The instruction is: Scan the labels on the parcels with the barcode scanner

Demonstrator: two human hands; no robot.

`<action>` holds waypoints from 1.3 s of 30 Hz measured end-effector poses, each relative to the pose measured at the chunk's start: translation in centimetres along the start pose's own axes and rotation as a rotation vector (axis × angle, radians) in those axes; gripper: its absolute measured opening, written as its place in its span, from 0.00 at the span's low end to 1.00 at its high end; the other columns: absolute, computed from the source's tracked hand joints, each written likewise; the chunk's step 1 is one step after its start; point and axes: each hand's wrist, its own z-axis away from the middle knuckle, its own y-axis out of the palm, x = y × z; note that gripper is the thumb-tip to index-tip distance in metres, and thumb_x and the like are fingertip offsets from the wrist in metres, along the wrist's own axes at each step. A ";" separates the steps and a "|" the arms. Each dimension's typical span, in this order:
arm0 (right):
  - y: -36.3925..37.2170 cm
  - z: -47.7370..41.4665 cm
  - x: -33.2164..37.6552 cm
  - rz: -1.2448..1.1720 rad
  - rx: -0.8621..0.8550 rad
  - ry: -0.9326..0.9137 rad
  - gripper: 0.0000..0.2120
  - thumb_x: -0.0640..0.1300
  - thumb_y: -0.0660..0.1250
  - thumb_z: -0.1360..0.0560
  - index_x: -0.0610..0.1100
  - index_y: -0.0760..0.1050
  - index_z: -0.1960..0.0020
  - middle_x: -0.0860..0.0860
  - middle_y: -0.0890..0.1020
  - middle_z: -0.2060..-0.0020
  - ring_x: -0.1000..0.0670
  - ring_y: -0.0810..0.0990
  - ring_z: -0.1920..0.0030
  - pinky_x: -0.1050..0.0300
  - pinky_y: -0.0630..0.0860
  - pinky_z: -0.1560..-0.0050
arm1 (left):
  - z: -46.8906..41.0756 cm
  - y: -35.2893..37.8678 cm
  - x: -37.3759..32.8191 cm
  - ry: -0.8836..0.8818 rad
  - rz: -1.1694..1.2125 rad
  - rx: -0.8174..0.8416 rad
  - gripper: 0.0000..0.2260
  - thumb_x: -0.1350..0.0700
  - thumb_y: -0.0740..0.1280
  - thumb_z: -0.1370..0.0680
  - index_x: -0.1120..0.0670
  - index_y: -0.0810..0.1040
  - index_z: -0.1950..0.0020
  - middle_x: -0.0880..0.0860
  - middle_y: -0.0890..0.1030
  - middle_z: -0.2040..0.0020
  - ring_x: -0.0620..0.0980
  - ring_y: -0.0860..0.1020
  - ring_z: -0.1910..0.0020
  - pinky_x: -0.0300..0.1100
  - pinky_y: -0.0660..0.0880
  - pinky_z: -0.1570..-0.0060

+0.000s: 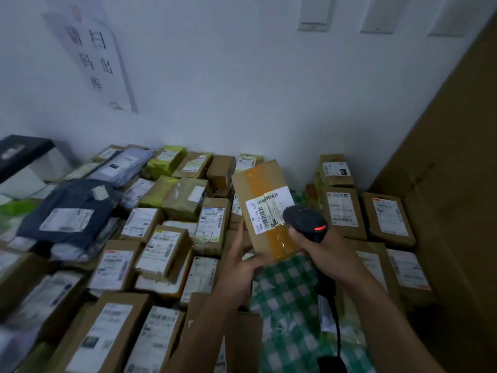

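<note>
Scanning is the step in hand, judging by the pose. The left hand grips the held parcel by its lower end, with fingers clamped up its left side. It is raised clear of the bench, above the middle toward the far edge, with its labelled face tilted up at the camera. The label is white and lies across the brown tape strip, its barcodes in plain view. The right hand holds the barcode scanner, fingers clamped round the handle. The scanner head sits over the label's right end, very near it, with a red lamp lit on its back. Its cable trails toward the near edge. Trigger state: cannot tell. Other parcels cover the left half of the bench and line the right edge; green checked cloth shows between. Next move, as I judge it: back the scanner off slightly so its window takes in a whole barcode, square it to the label and confirm the read. This parcel then goes down apart from the unscanned ones, and another is picked up.
</note>
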 end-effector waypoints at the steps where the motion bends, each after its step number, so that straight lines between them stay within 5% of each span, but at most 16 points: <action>1: 0.5 0.7 0.0 0.006 0.022 -0.008 0.12 0.60 0.74 0.25 0.64 0.79 0.43 0.64 0.86 0.53 0.61 0.84 0.52 0.54 0.79 0.47 | 0.4 -0.6 -0.4 0.011 -0.034 -0.022 0.35 0.54 0.78 0.25 0.29 0.67 0.26 0.44 0.82 0.36 0.51 0.81 0.36 0.53 0.81 0.42; 4: 1.9 2.4 0.6 0.031 0.085 -0.031 0.12 0.57 0.75 0.24 0.67 0.76 0.44 0.69 0.84 0.53 0.63 0.84 0.55 0.57 0.78 0.53 | 1.1 -2.4 -1.2 0.029 -0.142 -0.020 0.39 0.40 0.79 0.28 0.28 0.62 0.23 0.42 0.77 0.29 0.51 0.77 0.31 0.60 0.77 0.35; 7: 2.8 3.3 1.4 0.067 0.056 -0.071 0.15 0.55 0.76 0.24 0.69 0.74 0.46 0.66 0.85 0.54 0.64 0.83 0.57 0.61 0.77 0.57 | 1.4 -4.0 -2.5 0.082 -0.241 -0.028 0.37 0.52 0.77 0.24 0.34 0.63 0.21 0.43 0.78 0.30 0.46 0.78 0.33 0.55 0.78 0.35; 10: 2.9 3.6 1.9 0.127 0.026 -0.104 0.16 0.55 0.77 0.26 0.69 0.75 0.44 0.68 0.83 0.51 0.65 0.82 0.50 0.56 0.80 0.47 | 1.1 -5.8 -4.4 0.098 -0.361 -0.053 0.35 0.57 0.75 0.22 0.38 0.64 0.21 0.43 0.79 0.33 0.44 0.80 0.38 0.51 0.79 0.37; 19: 2.8 4.4 2.7 0.323 0.086 -0.109 0.32 0.58 0.79 0.29 0.58 0.71 0.29 0.61 0.81 0.40 0.57 0.79 0.40 0.52 0.78 0.38 | -1.1 -7.8 -7.9 0.061 -0.781 -0.034 0.34 0.51 0.75 0.23 0.36 0.65 0.21 0.47 0.75 0.28 0.51 0.78 0.38 0.54 0.78 0.38; 24: 1.1 4.3 1.7 0.348 0.107 -0.129 0.28 0.52 0.78 0.27 0.57 0.71 0.31 0.61 0.80 0.43 0.58 0.79 0.42 0.58 0.76 0.43 | -1.5 -5.8 -7.9 0.047 -0.875 -0.029 0.35 0.51 0.74 0.22 0.38 0.62 0.19 0.49 0.71 0.24 0.53 0.74 0.32 0.53 0.74 0.33; 39: -5.3 2.9 -2.0 0.362 0.202 -0.134 0.28 0.56 0.79 0.30 0.60 0.73 0.34 0.61 0.82 0.43 0.56 0.81 0.44 0.45 0.81 0.40 | -0.7 0.6 -6.5 0.041 -1.050 -0.075 0.35 0.52 0.72 0.22 0.43 0.60 0.18 0.52 0.71 0.23 0.55 0.71 0.28 0.55 0.72 0.30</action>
